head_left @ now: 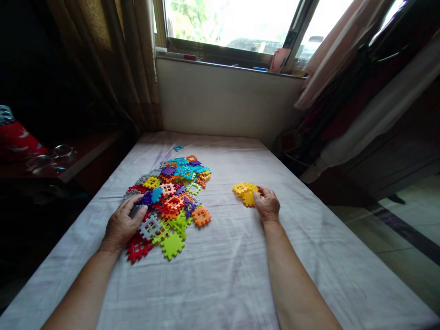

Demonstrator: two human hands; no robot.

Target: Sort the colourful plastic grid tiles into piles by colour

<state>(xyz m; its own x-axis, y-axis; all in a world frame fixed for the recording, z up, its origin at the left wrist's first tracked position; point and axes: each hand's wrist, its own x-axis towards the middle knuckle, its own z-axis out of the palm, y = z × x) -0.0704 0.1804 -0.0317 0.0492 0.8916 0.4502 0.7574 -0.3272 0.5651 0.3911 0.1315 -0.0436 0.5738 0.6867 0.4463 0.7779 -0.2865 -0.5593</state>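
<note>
A pile of interlocking plastic pieces in many colours (173,201) lies on the left half of the cloth-covered table (220,275). My left hand (125,221) rests at the pile's left side, fingers apart, beside dark blue pieces (146,198). To the right lies a small heap of yellow pieces (244,189). My right hand (267,204) is at the right edge of that heap, its fingertips touching the yellow pieces; its fingers are curved and partly hidden. A flat green piece (172,245) and an orange piece (201,216) lie at the pile's near and right edges.
A small blue piece (178,148) lies near the table's far edge. Beyond stand a wall (223,98) and a window. Glasses (51,158) and a red object (20,140) sit on a side surface at left. Clothes (364,119) hang at right.
</note>
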